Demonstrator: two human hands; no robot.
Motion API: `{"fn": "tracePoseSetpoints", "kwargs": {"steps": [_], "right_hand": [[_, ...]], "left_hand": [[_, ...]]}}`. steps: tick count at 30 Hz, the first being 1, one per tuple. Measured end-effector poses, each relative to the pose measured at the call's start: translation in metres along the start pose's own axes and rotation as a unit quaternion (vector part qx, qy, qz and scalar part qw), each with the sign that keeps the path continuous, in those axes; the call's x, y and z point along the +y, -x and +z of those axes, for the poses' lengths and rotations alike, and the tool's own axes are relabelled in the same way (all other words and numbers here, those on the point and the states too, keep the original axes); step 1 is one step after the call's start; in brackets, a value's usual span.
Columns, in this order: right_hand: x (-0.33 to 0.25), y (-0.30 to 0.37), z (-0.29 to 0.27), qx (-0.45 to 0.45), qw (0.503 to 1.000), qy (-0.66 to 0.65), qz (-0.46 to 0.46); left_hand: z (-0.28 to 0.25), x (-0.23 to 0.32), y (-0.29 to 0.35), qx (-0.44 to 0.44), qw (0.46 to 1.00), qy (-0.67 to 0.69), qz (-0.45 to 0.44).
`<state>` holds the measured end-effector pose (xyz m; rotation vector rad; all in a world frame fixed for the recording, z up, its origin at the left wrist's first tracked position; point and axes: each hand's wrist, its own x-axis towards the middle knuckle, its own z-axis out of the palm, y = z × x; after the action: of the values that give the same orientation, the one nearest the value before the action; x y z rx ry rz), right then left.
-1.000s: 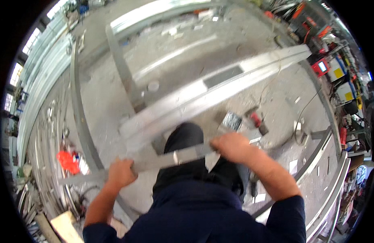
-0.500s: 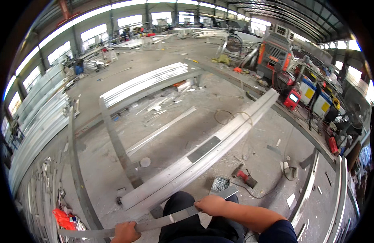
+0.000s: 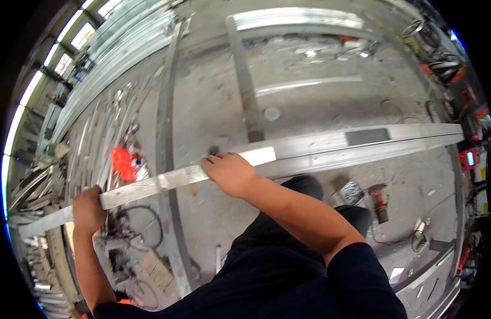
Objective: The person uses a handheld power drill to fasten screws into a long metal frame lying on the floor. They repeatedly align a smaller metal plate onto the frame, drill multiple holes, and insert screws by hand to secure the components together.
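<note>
A long, flat metal strip (image 3: pixel 135 194) stretches slantwise in front of me, higher at its right end. My left hand (image 3: pixel 89 209) is wrapped round it near the left part. Closer to its right end, my right hand (image 3: pixel 228 171) grips the strip with fingers over the upper edge. That right end overlaps the near-left end of two pale metal profiles (image 3: pixel 322 151) lying side by side; whether it touches them I cannot tell. A dark grey rectangle (image 3: pixel 366 137) shows on the profiles' upper face.
Beside my knees are a box of small metal pieces (image 3: pixel 353 192) and a red and black power tool (image 3: pixel 381 205). Grey steel frame bars (image 3: pixel 166 114) cross the floor. An orange-red bag (image 3: pixel 123 164) lies among scraps at left. Long metal stock (image 3: pixel 120 45) is stacked far left.
My view has swung left and downward. Both hands have raised the strip from near my lap to farther out, its right end now over the profiles' left end.
</note>
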<state>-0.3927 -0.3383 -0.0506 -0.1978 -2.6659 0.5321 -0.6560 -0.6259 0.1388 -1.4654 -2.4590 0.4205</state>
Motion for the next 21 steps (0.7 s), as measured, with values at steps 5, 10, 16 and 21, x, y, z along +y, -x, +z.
{"fn": "tracePoseSetpoints", "kwargs": {"steps": [5,10,16,21], "right_hand": [[-0.072,-0.063,0.101,-0.041,0.991,-0.117,-0.051],[-0.090,-0.068,0.149,-0.053,0.973,-0.218,-0.062],[-0.057,-0.062,0.175,-0.079,0.975,-0.207,-0.009],[-0.043,-0.064,0.184,-0.083,0.984,-0.153,0.029]], "left_hand": [[-0.026,-0.063,0.077,-0.074,0.990,-0.078,-0.095],[-0.006,-0.082,0.096,-0.142,0.978,-0.093,-0.123],[0.043,-0.081,0.050,-0.176,0.978,-0.073,-0.086],[0.080,-0.089,0.000,-0.203,0.976,-0.051,-0.063]]}}
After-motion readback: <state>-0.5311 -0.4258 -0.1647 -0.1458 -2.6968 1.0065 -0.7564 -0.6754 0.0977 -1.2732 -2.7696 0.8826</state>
